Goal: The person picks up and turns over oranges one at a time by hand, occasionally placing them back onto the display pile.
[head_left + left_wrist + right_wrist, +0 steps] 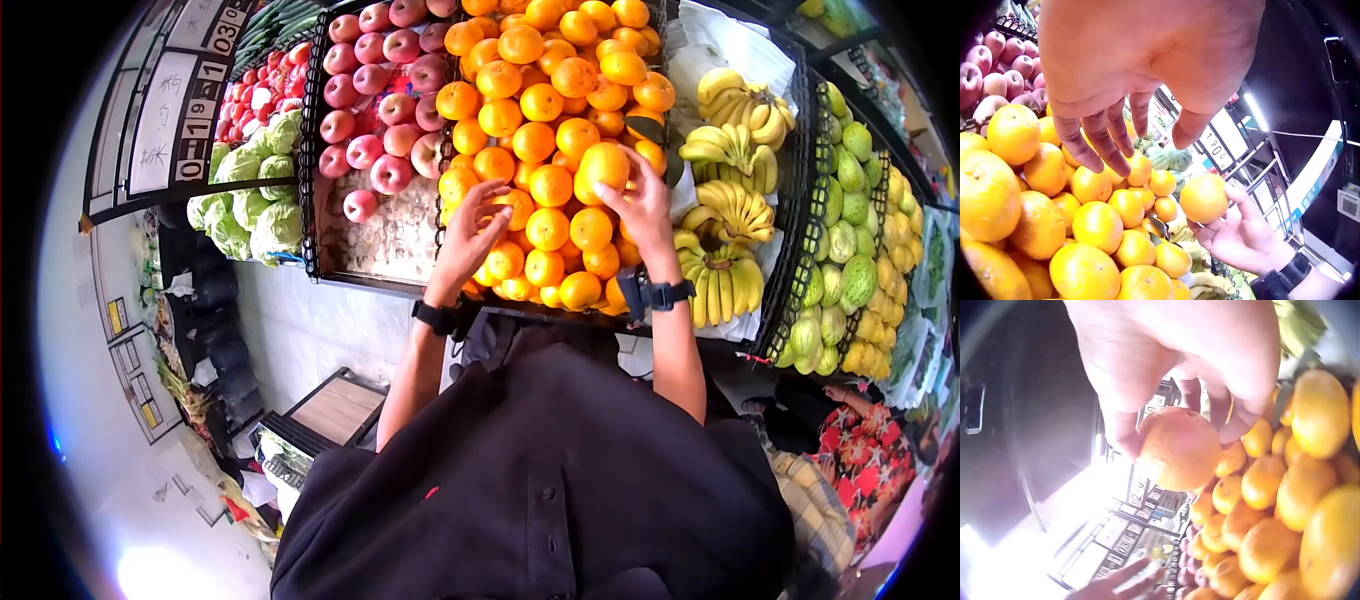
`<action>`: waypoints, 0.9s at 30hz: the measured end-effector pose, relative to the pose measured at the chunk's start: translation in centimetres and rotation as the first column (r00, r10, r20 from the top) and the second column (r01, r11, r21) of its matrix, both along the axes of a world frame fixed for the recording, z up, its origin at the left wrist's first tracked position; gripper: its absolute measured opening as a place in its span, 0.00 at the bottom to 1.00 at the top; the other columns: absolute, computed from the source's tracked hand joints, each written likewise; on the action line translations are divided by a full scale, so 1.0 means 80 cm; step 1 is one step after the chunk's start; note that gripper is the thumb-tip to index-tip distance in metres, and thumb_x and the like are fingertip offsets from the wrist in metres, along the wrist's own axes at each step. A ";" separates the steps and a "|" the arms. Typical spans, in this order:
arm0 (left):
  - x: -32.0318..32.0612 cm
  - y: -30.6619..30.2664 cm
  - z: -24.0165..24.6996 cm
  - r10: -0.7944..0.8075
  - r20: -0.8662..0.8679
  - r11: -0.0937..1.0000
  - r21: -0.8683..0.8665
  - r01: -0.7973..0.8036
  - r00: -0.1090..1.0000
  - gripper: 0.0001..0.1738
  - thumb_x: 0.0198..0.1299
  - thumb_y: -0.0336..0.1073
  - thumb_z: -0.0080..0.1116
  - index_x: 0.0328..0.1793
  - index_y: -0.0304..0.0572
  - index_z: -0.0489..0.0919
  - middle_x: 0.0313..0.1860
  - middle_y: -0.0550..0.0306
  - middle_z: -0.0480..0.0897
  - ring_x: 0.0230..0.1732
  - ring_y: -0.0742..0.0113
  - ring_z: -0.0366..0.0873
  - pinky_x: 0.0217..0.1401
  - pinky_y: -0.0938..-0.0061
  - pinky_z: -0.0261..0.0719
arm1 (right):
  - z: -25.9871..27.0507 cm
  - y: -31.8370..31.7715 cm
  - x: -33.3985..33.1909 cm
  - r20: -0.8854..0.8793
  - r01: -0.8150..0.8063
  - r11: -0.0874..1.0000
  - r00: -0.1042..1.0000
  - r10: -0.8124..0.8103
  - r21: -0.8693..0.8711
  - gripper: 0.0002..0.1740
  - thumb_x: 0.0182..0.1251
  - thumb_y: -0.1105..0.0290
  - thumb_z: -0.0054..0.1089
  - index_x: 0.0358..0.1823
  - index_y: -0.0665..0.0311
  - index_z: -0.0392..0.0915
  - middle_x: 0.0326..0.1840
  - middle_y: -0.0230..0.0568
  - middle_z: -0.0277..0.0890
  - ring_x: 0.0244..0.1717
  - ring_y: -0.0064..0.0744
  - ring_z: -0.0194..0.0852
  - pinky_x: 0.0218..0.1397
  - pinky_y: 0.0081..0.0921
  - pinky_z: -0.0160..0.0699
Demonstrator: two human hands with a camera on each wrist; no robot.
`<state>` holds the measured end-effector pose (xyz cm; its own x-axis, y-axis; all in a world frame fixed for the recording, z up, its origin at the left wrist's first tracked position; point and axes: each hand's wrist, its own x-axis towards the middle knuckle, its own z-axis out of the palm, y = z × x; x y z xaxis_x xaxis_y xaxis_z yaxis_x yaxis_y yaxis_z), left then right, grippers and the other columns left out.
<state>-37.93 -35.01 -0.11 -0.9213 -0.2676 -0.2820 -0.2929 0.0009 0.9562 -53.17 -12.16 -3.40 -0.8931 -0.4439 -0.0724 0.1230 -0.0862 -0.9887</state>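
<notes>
An orange (604,167) is pinched between the thumb and fingers of my right hand (645,205), raised above the orange pile (548,228). The right wrist view shows this orange (1180,449) close up, thumb on one side and fingertips on the other. My left hand (472,238) hovers over the left side of the pile, fingers spread and loosely bent, holding nothing. Seen from the left wrist, the left hand (1147,69) hangs over the heaped oranges with its fingers pointing down, while the held orange (1204,199) shows beyond it.
Left of the oranges is a bin of apples (385,110), then cabbages (262,190) and price signs (180,110). Banana bunches (735,215) lie to the right, followed by green melons (845,230). Black mesh dividers (800,210) separate the bins. A person in patterned red clothing (868,460) is at lower right.
</notes>
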 end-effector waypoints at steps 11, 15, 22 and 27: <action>0.109 -0.017 0.028 -0.334 -0.373 0.891 -0.425 0.160 0.866 0.43 0.47 0.36 0.80 0.72 0.46 0.74 0.71 0.47 0.71 0.72 0.46 0.71 0.72 0.58 0.73 | 0.034 -0.062 0.223 0.587 0.057 0.892 0.771 0.246 -0.449 0.28 0.74 0.64 0.63 0.70 0.63 0.67 0.66 0.39 0.74 0.68 0.34 0.74 0.69 0.37 0.76; 0.158 -0.055 -0.016 -0.395 -0.302 0.894 -0.345 0.287 0.868 0.38 0.50 0.38 0.79 0.69 0.42 0.76 0.63 0.45 0.78 0.65 0.45 0.77 0.68 0.60 0.76 | 0.011 -0.080 0.284 0.560 -0.084 0.996 0.823 0.094 -0.044 0.32 0.72 0.60 0.68 0.69 0.69 0.67 0.63 0.42 0.75 0.61 0.32 0.79 0.63 0.31 0.81; 0.225 -0.086 -0.070 -0.416 -0.127 0.801 0.417 0.430 0.900 0.38 0.58 0.30 0.74 0.74 0.42 0.70 0.67 0.57 0.77 0.66 0.67 0.77 0.67 0.67 0.77 | 0.024 -0.089 0.337 0.516 -0.251 0.962 0.842 0.160 0.110 0.37 0.67 0.63 0.75 0.71 0.70 0.65 0.64 0.43 0.75 0.63 0.31 0.76 0.65 0.29 0.79; 0.226 -0.080 -0.070 -0.440 -0.077 0.762 0.496 0.417 0.895 0.35 0.60 0.32 0.74 0.73 0.40 0.71 0.64 0.58 0.78 0.62 0.68 0.77 0.66 0.68 0.77 | 0.016 -0.087 0.347 0.480 -0.261 0.951 0.863 0.154 0.164 0.37 0.65 0.67 0.76 0.71 0.66 0.67 0.64 0.43 0.75 0.62 0.30 0.77 0.64 0.28 0.79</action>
